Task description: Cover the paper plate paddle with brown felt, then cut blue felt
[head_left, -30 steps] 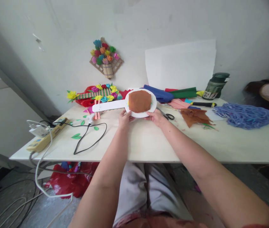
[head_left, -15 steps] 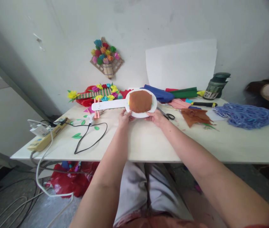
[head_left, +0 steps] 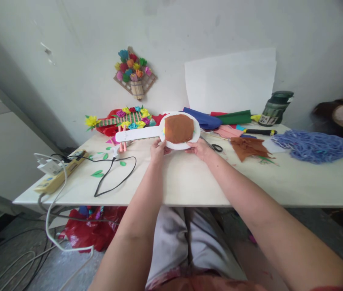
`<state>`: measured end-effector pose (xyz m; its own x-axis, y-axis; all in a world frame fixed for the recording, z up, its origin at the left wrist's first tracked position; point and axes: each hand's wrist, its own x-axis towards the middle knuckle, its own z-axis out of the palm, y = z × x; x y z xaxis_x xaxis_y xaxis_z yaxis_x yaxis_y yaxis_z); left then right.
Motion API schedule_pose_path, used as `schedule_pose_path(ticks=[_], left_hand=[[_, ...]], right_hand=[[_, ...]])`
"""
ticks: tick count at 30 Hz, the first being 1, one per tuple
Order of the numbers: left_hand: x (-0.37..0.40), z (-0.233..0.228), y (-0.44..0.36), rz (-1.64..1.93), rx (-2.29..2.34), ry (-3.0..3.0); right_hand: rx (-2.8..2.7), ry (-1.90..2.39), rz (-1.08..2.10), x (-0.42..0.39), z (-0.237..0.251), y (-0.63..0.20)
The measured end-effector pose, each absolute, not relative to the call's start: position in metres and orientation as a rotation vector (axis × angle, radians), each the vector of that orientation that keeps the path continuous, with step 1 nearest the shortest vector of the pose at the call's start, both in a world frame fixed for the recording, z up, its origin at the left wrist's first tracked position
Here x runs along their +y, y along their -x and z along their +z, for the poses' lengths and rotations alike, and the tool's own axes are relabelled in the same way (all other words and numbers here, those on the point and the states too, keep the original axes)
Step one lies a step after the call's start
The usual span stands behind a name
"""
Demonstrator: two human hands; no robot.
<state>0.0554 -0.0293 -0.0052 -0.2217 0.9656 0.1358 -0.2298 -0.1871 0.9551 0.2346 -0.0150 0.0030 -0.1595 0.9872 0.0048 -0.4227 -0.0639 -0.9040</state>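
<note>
Left hand (head_left: 158,150) and right hand (head_left: 200,148) are both holding the white paddle-shaped piece (head_left: 150,132), pinching the round end's near rim, thumbs on top, fingers curling under. It's sitting centre, over the bench (head_left: 189,182), handle pointing left; can't tell if its underside is touching. Brown cloth patch (head_left: 179,128) is covering most of the round face. Both forearms are reaching straight forward, converging at the rim.

Containers, near to far: red plastic bag (head_left: 89,232) is lying on the floor under the bench, coloured bits showing at its top. Lidded dark green jar (head_left: 276,108) is standing back right, contents unclear. Small stick basket (head_left: 137,89) on the wall is holding multicoloured flowers (head_left: 133,66).

Around, near to far: power strip (head_left: 48,184) is lying at bench left, white charger (head_left: 50,165) plugged in. Green leaf cutouts (head_left: 97,173) are lying near a looped black cord (head_left: 111,190). Brown scrap (head_left: 248,148) and blue yarn (head_left: 312,147) are lying right. Right hand is partly hiding the scissors (head_left: 217,148); the handle is overlapping pink sticks (head_left: 121,147). Blue cloth (head_left: 202,118) and green cloth (head_left: 235,117) are lying behind. White sheets (head_left: 230,79) are leaning on the wall.
</note>
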Motion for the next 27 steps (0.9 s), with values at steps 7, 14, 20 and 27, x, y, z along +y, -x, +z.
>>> schedule_pose_path(ticks=[7, 14, 20, 27], left_hand=[[-0.030, -0.004, -0.056, 1.595, 1.091, -0.996], [-0.030, -0.005, -0.056, 1.584, 1.021, -0.979], [-0.030, -0.005, -0.054, 1.466, 0.876, -0.997], [-0.028, -0.006, -0.057, 1.482, 0.858, -1.075]], right_hand=[[-0.972, 0.857, 1.536, -0.016, 0.005, -0.235], [-0.996, 0.861, 1.549, -0.013, 0.000, -0.236], [-1.020, 0.847, 1.522, -0.009, -0.002, -0.247], [-1.039, 1.004, 1.389, -0.001, -0.006, -0.245]])
